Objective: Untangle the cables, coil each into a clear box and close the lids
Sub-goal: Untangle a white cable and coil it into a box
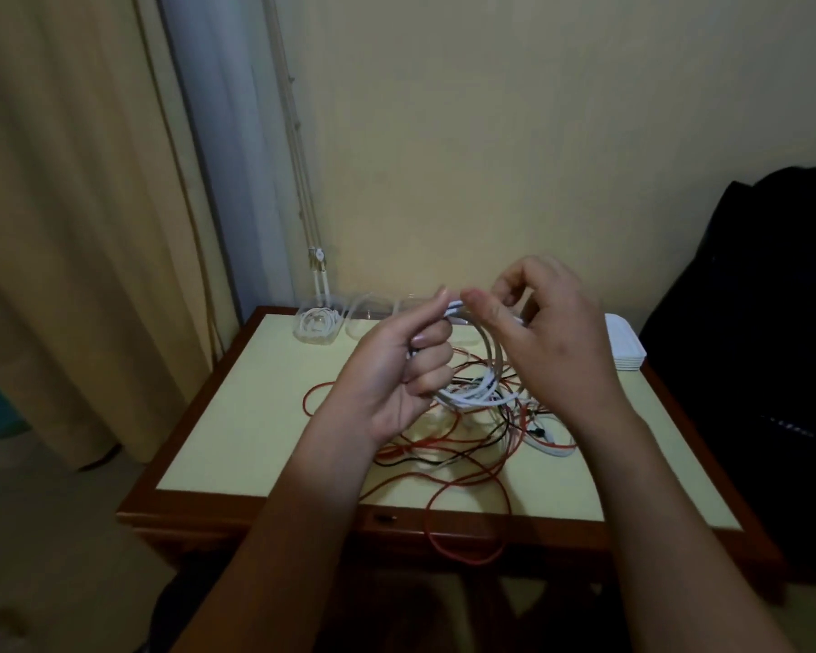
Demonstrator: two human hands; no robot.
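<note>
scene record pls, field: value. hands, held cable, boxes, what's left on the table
left hand: grips white cable coil
right hand: pinches the same coil near its top
coil: several loops, held above table
far-left clear box: white cable coiled inside
second clear box: looks empty
red and black tangle: loose on table, one red loop hangs over the front edge
white stack: far right, likely lids

Left half of worktop [236, 417] bare. Cable tangle [444, 445] covers centre and right, spills over front edge. Left hand [396, 369], right hand [552, 332], white coil [472, 393] fill air above tangle. Clear boxes [314, 327] along back edge, white stack [625, 344] back right. Dark bag [750, 322] blocks right side.
</note>
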